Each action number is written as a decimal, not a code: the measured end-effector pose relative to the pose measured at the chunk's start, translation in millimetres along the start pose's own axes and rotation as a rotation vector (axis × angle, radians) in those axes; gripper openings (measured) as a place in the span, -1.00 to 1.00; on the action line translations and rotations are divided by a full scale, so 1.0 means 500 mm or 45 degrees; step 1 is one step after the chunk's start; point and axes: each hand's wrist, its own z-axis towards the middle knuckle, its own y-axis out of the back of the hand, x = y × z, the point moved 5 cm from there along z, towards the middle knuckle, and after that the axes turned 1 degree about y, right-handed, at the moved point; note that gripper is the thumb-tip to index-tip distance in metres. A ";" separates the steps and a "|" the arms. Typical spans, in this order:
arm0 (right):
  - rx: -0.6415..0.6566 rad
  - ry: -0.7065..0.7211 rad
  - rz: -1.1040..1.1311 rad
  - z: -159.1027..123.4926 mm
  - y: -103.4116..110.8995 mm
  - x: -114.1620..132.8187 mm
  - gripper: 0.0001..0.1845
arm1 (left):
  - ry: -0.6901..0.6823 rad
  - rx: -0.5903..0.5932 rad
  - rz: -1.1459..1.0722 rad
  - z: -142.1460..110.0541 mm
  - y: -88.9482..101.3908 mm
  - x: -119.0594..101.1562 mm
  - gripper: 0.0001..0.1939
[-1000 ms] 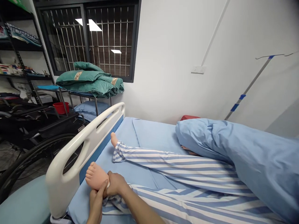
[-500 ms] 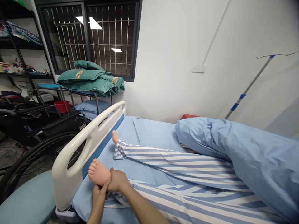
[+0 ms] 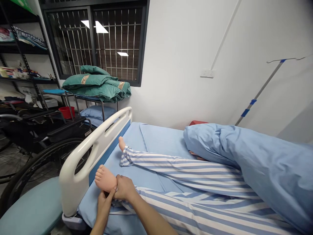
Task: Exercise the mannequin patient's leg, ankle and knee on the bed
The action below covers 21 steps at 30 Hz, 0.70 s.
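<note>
A manikin's near foot [image 3: 105, 178] points its toes up and toward the bed's end board. My right hand [image 3: 124, 187] is closed around its ankle from the far side, at the trouser cuff. My left hand [image 3: 105, 200] grips the same ankle from below, near the heel, its thumb close to my right hand. Striped pyjama trousers [image 3: 176, 166] cover both manikin legs, which lie on the blue sheet [image 3: 161, 135]. The other foot [image 3: 121, 144] rests farther across the bed, untouched. Some of my fingers are hidden behind the ankle.
A white end board [image 3: 73, 163] stands left of the foot. Beyond it are a wheelchair [image 3: 56, 140] and a pale green seat [image 3: 31, 209]. A blue quilt [image 3: 244, 147] covers the manikin's upper part. Behind it leans an IV pole [image 3: 264, 86].
The view has shifted slightly, so the bed end and foot appear a little farther right. Both hands keep the same hold on the ankle.
</note>
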 end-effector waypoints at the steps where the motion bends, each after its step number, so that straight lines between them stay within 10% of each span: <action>1: -0.014 0.010 0.001 -0.001 0.001 0.000 -0.59 | 0.002 -0.002 -0.003 0.000 0.001 0.000 -0.41; 21: 0.027 0.033 0.045 0.012 -0.009 -0.006 -0.48 | 0.369 0.151 -0.008 0.030 0.006 0.001 -0.58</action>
